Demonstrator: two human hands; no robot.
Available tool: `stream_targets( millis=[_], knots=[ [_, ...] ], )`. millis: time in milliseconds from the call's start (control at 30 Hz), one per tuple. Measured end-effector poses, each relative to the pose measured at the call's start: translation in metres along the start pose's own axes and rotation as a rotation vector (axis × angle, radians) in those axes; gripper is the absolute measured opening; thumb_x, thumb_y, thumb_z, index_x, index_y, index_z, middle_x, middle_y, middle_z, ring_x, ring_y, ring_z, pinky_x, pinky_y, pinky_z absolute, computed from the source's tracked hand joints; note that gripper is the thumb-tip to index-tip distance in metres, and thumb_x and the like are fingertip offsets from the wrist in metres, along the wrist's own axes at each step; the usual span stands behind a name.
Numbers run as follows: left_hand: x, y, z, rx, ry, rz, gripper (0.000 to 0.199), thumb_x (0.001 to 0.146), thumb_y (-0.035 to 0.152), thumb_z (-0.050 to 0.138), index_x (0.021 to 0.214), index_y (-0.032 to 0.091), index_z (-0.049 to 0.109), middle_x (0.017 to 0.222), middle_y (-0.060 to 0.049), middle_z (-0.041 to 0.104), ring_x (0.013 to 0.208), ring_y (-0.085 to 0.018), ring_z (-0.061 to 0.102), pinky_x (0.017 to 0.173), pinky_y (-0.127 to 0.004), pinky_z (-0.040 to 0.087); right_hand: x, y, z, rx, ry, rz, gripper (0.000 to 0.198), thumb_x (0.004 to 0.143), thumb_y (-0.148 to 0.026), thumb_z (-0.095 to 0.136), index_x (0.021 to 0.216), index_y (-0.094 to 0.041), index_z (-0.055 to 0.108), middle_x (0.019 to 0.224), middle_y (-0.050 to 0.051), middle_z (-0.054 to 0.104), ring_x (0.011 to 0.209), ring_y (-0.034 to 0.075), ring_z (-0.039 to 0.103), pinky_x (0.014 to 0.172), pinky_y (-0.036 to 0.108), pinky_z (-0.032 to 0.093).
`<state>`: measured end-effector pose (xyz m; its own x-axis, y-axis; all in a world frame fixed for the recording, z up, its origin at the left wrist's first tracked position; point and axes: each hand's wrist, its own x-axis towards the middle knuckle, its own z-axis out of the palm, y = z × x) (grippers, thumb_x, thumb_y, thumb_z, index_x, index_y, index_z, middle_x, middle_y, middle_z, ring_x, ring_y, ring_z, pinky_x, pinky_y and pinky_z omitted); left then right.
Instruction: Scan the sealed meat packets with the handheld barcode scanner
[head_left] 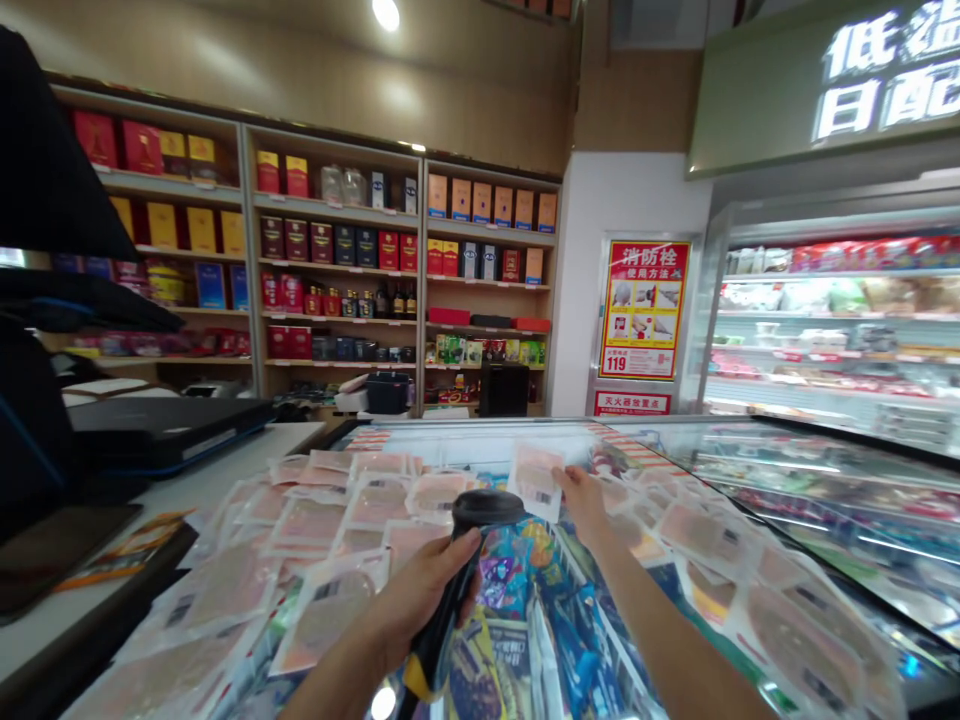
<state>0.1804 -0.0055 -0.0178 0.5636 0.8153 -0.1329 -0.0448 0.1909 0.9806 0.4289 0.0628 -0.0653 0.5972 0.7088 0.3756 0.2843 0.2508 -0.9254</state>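
My left hand [424, 590] is wrapped round the handle of a black handheld barcode scanner [487, 508], whose yellow-trimmed base points down toward me. A little beyond the scanner's head, my right hand [583, 500] pinches the right edge of a flat, clear plastic packet [537, 480] with a small dark label on it. The packet is held upright, and its contents are too blurred to name. Similar flat packets [322, 610] lie in overlapping rows on the left, and more such packets [806, 640] are spread on the right. Colourful bagged goods [510, 580] show in the freezer between them.
A glass-topped chest freezer [840, 490] runs along the right. At the left stands a counter [292, 445] with a black device [172, 430] on it. Shelves of boxed goods [337, 245] line the back wall, beside a red and yellow sign [646, 310] and a lit refrigerated display [840, 320].
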Motion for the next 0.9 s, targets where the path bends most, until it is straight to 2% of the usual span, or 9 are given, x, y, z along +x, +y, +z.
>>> stream_targets(
  millis=[133, 233, 433, 533, 700, 800, 900],
  knots=[
    [-0.002, 0.001, 0.002, 0.023, 0.023, 0.019, 0.035, 0.064, 0.051, 0.049, 0.068, 0.016, 0.047, 0.049, 0.003, 0.049, 0.037, -0.005, 0.041, 0.038, -0.018, 0.03, 0.002, 0.004, -0.009, 0.076, -0.012, 0.061, 0.027, 0.059, -0.044, 0.047, 0.063, -0.018, 0.047, 0.053, -0.001, 0.056, 0.045, 0.012, 0.048, 0.04, 0.021, 0.034],
    [-0.003, 0.002, 0.003, 0.04, -0.01, 0.03, 0.034, 0.065, 0.05, 0.049, 0.068, 0.016, 0.047, 0.05, 0.003, 0.049, 0.037, -0.005, 0.041, 0.039, -0.018, 0.03, 0.002, 0.005, -0.012, 0.049, 0.003, 0.05, 0.027, 0.059, -0.045, 0.047, 0.063, -0.018, 0.047, 0.052, -0.001, 0.056, 0.045, 0.012, 0.049, 0.04, 0.022, 0.033],
    [-0.01, 0.016, -0.003, 0.1, 0.036, 0.084, 0.033, 0.066, 0.048, 0.049, 0.07, 0.015, 0.047, 0.048, 0.004, 0.048, 0.038, -0.005, 0.041, 0.039, -0.017, 0.029, -0.002, 0.002, -0.015, 0.041, -0.001, 0.072, 0.029, 0.057, -0.046, 0.048, 0.061, -0.017, 0.047, 0.049, -0.001, 0.055, 0.046, 0.013, 0.05, 0.042, 0.022, 0.036],
    [-0.016, 0.027, -0.017, 0.131, 0.071, 0.085, 0.034, 0.062, 0.048, 0.052, 0.069, 0.015, 0.048, 0.049, 0.004, 0.049, 0.039, -0.006, 0.042, 0.04, -0.018, 0.031, -0.008, -0.005, -0.012, 0.157, -0.03, 0.137, 0.025, 0.055, -0.041, 0.052, 0.059, -0.018, 0.045, 0.044, -0.004, 0.051, 0.041, 0.011, 0.047, 0.042, 0.022, 0.038],
    [-0.027, 0.038, -0.06, 0.183, 0.265, 0.104, 0.035, 0.063, 0.049, 0.051, 0.071, 0.015, 0.048, 0.051, 0.003, 0.051, 0.041, -0.007, 0.044, 0.04, -0.017, 0.032, -0.017, -0.02, 0.005, 0.357, -0.11, 0.223, 0.02, 0.054, -0.035, 0.056, 0.058, -0.019, 0.045, 0.041, -0.007, 0.049, 0.04, 0.009, 0.046, 0.043, 0.021, 0.038],
    [-0.033, 0.038, -0.083, 0.141, 0.303, 0.123, 0.036, 0.064, 0.049, 0.05, 0.072, 0.015, 0.048, 0.051, 0.002, 0.051, 0.042, -0.007, 0.045, 0.04, -0.017, 0.033, -0.019, -0.03, 0.019, 0.472, -0.141, 0.297, 0.016, 0.055, -0.031, 0.056, 0.059, -0.019, 0.046, 0.048, -0.006, 0.054, 0.046, 0.01, 0.05, 0.048, 0.023, 0.042],
    [-0.037, 0.036, -0.095, 0.06, 0.327, 0.153, 0.035, 0.063, 0.049, 0.051, 0.072, 0.015, 0.048, 0.05, 0.003, 0.051, 0.042, -0.006, 0.044, 0.042, -0.017, 0.035, -0.02, -0.037, 0.04, 0.513, -0.119, 0.346, 0.013, 0.058, -0.028, 0.053, 0.058, -0.019, 0.044, 0.051, -0.004, 0.056, 0.048, 0.01, 0.052, 0.05, 0.024, 0.044]
  ],
)
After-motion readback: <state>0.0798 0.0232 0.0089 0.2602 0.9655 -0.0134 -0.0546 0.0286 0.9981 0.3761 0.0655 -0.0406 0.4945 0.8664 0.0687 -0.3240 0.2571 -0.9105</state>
